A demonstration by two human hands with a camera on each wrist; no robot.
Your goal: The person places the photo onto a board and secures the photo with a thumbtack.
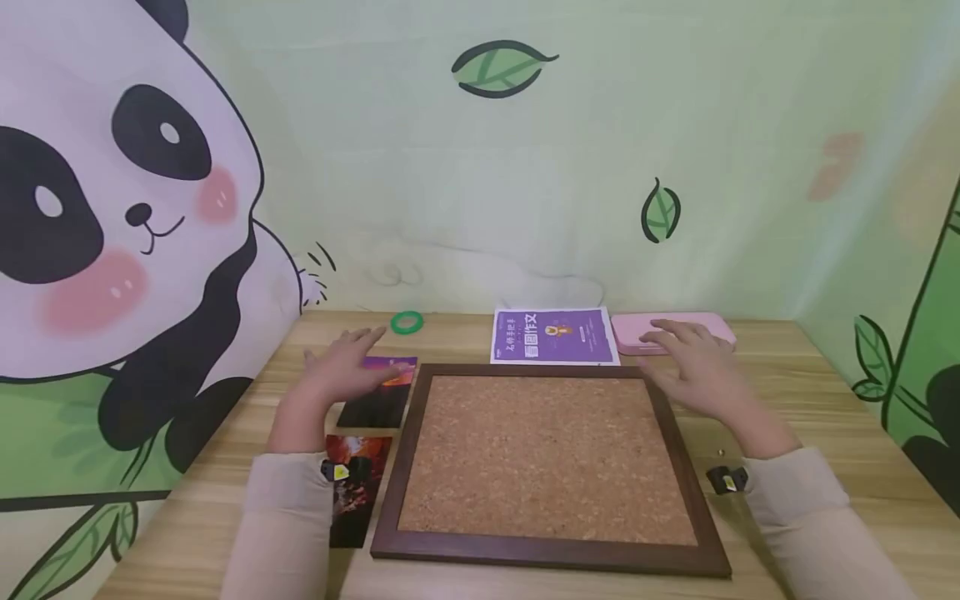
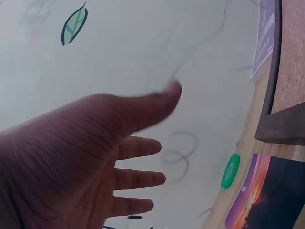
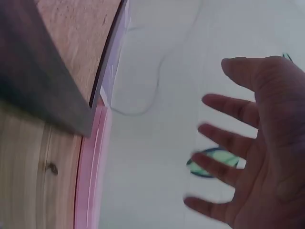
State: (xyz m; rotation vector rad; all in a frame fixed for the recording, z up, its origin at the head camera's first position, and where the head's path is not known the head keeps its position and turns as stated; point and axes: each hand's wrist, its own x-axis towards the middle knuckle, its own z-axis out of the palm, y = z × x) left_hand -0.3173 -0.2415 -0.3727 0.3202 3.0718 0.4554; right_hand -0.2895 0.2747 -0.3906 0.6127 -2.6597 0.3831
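Observation:
A cork board (image 1: 547,458) in a dark brown wooden frame lies flat on the table, between the two forearms. Past its upper left corner hovers my left hand (image 1: 341,367), fingers spread and holding nothing, over a sunset photo (image 1: 375,408). A second photo (image 1: 360,492), reddish and dark, lies below it, partly covered by the left wrist in the head view. My right hand (image 1: 693,367) is raised at the board's upper right corner, its fingers apart and nothing in them. Behind it, partly hidden by the fingers, sits a pink case (image 1: 708,325).
A purple-covered booklet (image 1: 558,336) lies behind the board, beside the pink case. Toward the back left is a green ring (image 1: 407,322), like a roll of tape. The wall (image 1: 420,183), painted with a panda and leaves, borders the table's (image 1: 810,383) back edge.

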